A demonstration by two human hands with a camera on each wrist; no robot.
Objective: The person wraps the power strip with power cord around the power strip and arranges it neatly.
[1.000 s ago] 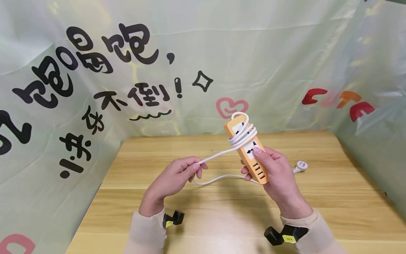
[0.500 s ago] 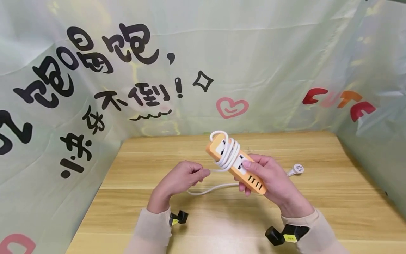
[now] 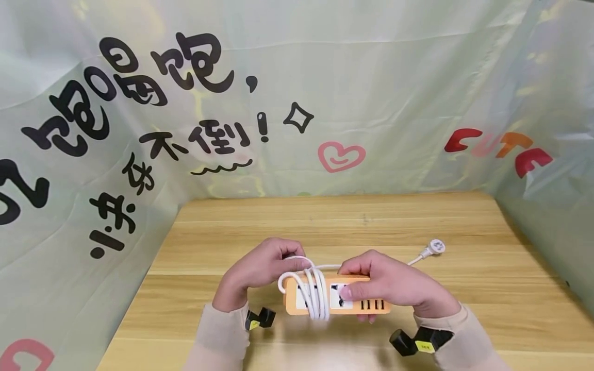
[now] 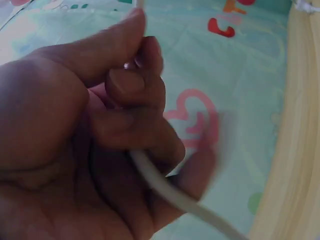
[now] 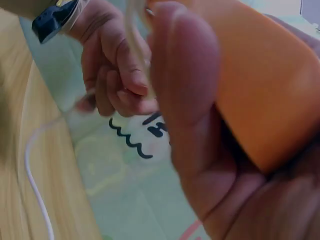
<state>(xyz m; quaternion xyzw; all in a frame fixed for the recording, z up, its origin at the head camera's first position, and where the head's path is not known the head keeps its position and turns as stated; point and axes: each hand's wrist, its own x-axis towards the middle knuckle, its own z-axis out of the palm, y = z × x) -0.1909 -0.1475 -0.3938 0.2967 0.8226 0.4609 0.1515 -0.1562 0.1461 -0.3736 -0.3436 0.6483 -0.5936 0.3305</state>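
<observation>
An orange power strip [image 3: 357, 304] with white sockets lies level in my right hand [image 3: 394, 281], the thumb across its face and fingers behind it. Its white cord [image 3: 317, 296] is wrapped in several turns round the left part of the strip. My left hand [image 3: 264, 265] pinches the cord at the strip's far left edge; in the left wrist view the cord [image 4: 165, 187] runs through its curled fingers. The right wrist view shows the strip's orange side [image 5: 265, 75] close up and the left hand [image 5: 115, 70] beyond it.
The plug [image 3: 436, 247] at the cord's end is on the wooden table [image 3: 223, 335], right of the hands. A printed cloth backdrop [image 3: 394, 93] stands behind the table and along both sides.
The power strip has come down and left, turning from steeply tilted to level. My left hand has moved slightly right, to the strip's edge, with the cord still pinched.
</observation>
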